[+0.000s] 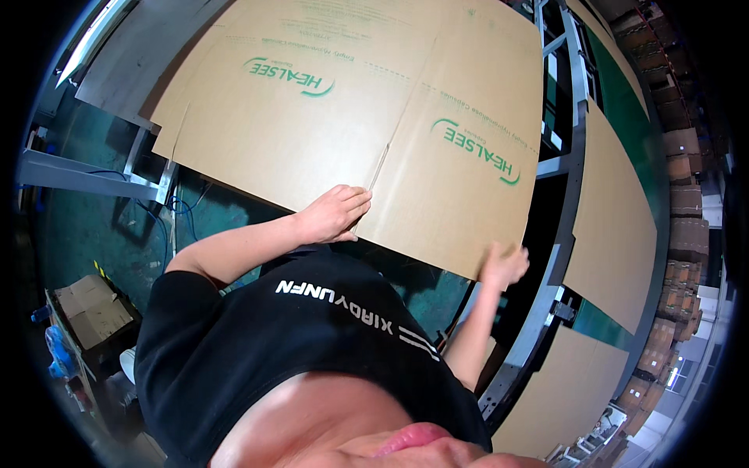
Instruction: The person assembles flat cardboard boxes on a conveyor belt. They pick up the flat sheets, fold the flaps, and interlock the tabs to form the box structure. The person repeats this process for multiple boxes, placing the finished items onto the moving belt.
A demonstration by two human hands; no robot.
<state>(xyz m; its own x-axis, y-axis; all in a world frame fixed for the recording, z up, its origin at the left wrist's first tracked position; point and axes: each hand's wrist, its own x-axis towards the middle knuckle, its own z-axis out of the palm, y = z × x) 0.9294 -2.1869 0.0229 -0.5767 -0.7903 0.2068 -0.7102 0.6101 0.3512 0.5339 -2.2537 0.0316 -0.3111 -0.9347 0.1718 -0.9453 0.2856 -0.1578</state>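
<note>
A large flat brown cardboard sheet with green printing lies in front of me, a crease and a narrow slot running through it to the near edge. My left hand is at that edge beside the slot. Its fingers rest close together on top and its thumb is at the rim, closed on the sheet. Over at the near right corner is my right hand, slightly blurred, its thumb and fingers apart. Whether it touches the corner I cannot tell.
A metal frame rail runs along the sheet's right side. Beyond it lie further cardboard sheets, with brown stacks at the far right. At left are a metal beam, blue cables and a cluttered cart with a cardboard piece.
</note>
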